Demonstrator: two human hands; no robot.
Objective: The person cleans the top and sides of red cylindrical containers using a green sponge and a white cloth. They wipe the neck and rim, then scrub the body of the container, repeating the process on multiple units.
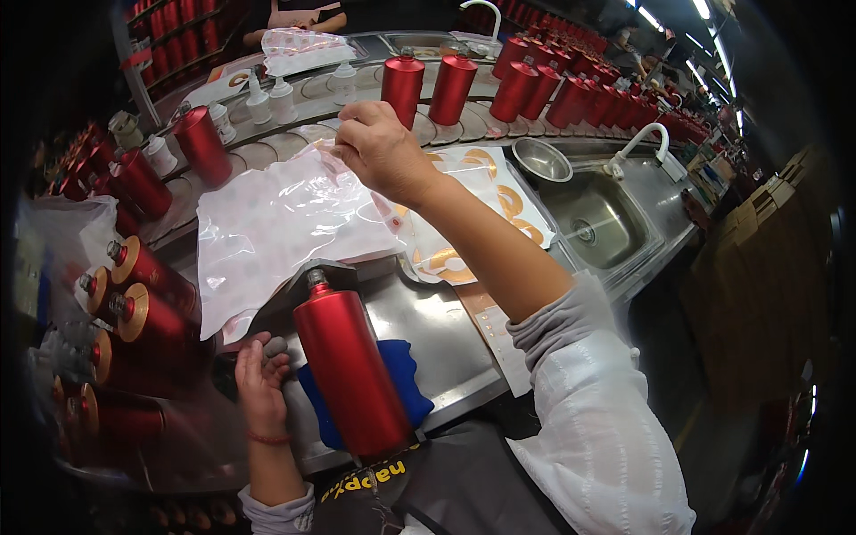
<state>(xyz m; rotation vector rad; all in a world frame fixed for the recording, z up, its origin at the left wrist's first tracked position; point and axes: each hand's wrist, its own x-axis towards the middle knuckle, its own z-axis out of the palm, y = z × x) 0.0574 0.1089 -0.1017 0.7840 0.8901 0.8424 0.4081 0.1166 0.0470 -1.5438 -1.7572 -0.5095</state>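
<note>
My right hand [385, 153] reaches over the work surface, fingers pinched at the upper edge of a glossy white sheet [285, 227] with faint pink marks. Beneath and right of that sheet lies a white sticker sheet [477, 192] with gold ring-shaped pieces. A red bottle [349, 366] with a clear threaded neck leans in front of me, on a blue cloth [403, 379]. My left hand [260, 379] is beside the bottle on its left, fingers curled around a small grey thing I cannot make out.
Red bottles with gold shoulder rings [147, 312] lie at the left. A curved conveyor [294, 134] carries red bottles [450, 89] and white dropper bottles [259, 100]. To the right are a metal bowl [542, 160] and a sink [602, 227] with a white tap [646, 143]. Another person [299, 13] sits across.
</note>
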